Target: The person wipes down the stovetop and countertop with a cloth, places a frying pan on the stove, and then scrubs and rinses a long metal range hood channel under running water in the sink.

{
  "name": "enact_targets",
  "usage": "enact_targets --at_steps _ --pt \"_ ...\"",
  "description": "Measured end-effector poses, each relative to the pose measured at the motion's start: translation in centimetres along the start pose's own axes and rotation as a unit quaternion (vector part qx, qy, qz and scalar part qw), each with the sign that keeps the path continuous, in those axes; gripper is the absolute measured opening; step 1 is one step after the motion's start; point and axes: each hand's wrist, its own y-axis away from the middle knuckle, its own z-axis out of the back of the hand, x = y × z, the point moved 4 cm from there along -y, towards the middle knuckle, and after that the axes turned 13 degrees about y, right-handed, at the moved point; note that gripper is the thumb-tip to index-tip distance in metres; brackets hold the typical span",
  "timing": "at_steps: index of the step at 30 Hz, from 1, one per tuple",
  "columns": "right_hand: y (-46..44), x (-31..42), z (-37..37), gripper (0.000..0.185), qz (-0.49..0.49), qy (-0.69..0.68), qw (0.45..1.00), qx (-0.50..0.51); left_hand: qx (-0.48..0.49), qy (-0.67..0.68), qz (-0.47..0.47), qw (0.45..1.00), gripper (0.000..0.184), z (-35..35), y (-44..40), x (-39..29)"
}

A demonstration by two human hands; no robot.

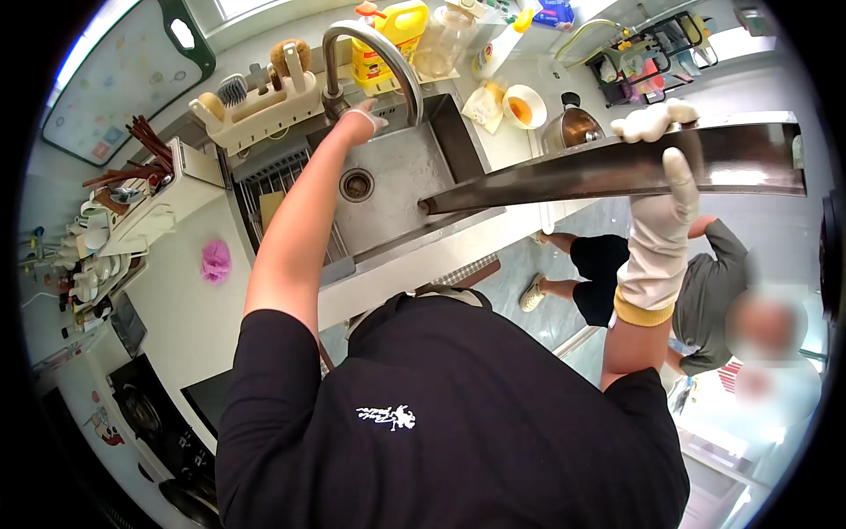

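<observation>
My right hand (661,163), in a white glove with a yellow cuff, grips a long, shiny stainless-steel panel (564,176). Gloved fingers curl over its upper edge while the thumb lies across its face. The panel's narrow end hangs over the right side of the metal sink (344,264); its wide end is raised to the right. Over the sink's back edge reaches my left hand (363,122), beside the curved faucet (333,97). Its fingers appear apart, with nothing visible in them; whether they touch the faucet is unclear. A round drain (357,185) shows in the basin.
A brush holder (264,115), yellow bottle (392,40) and spray bottle (502,44) stand behind the sink. A white bowl (524,106) and metal pot (573,123) sit to its right. Another person (714,282) stands at right, below the panel. A pink scrubber (216,262) lies left.
</observation>
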Motion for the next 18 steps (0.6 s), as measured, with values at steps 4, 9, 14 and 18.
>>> enact_targets --at_steps 4,9,14,18 --pt "1.8 -4.9 -1.8 0.032 -0.067 0.043 0.995 0.064 0.017 0.075 -0.034 0.996 0.058 0.1 2.5 3.7" --pt "2.8 -8.0 -4.1 0.028 -0.076 -0.054 0.995 0.026 -0.006 0.166 -0.02 0.986 0.052 -0.5 9.3 9.3" --pt "1.4 -6.1 -6.9 0.026 -0.052 0.067 0.994 0.067 0.028 0.216 0.017 0.976 0.042 -0.5 17.3 8.2" --pt "1.0 -2.8 -10.0 0.025 0.008 0.076 0.993 0.094 -0.003 0.22 0.03 0.975 0.039 0.8 22.9 7.3"
